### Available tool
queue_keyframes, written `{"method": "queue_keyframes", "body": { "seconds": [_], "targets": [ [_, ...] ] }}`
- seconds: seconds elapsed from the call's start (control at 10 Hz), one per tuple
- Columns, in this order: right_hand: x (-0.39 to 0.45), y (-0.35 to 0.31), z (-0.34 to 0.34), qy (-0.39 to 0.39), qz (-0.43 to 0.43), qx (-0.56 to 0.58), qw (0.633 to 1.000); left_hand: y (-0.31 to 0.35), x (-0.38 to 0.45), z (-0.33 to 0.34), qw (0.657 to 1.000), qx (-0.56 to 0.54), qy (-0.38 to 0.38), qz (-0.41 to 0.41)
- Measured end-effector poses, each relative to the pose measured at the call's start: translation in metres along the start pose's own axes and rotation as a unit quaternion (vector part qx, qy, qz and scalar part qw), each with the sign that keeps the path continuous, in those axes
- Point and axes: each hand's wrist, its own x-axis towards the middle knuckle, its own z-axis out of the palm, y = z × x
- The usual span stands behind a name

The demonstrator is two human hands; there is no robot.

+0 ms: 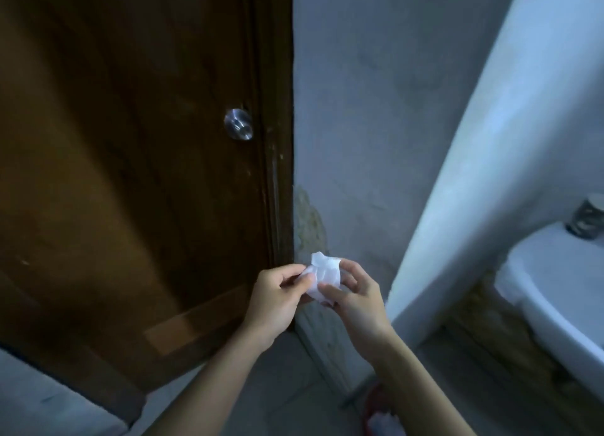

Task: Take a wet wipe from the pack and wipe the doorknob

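Crumpled white wet wipe [322, 277], pinched in the grip of both left hand [277, 300] and right hand [354, 301], fingers closed on it, well below the round silver metal doorknob [238, 124] on the brown wooden door [114, 174].

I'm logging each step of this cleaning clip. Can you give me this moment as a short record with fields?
wipe: crumpled white wet wipe, held by both hands
left hand: pinching the wipe's left side
right hand: gripping its right side
doorknob: round, silver, untouched, up and left of the hands
door: brown wood
pack: not in view
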Motion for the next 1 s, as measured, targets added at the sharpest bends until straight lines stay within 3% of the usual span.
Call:
{"method": "queue_keyframes", "body": {
  "seconds": [0.1, 0.3, 0.6, 0.8, 1.0],
  "targets": [
    [-0.016, 0.022, -0.032, 0.027, 0.032, -0.020, 0.999, -0.021, -0.008, 0.031, 0.999, -0.023, 0.022, -0.040],
    [-0.042, 0.083, -0.108, 0.071, 0.131, 0.070, 0.986, -0.079, -0.019, 0.113, 0.985, -0.083, -0.011, -0.148],
    [-0.051, 0.229, -0.261, 0.254, 0.248, 0.027, 0.934, -0.220, -0.043, 0.225, 0.956, 0.001, -0.058, -0.287],
    [-0.062, 0.310, -0.326, 0.183, 0.434, -0.069, 0.879, -0.271, -0.076, 0.241, 0.932, 0.020, -0.049, -0.358],
    [-0.047, 0.293, -0.287, 0.067, 0.393, -0.141, 0.906, -0.248, -0.073, 0.207, 0.940, 0.071, -0.036, -0.333]
  ]
}}
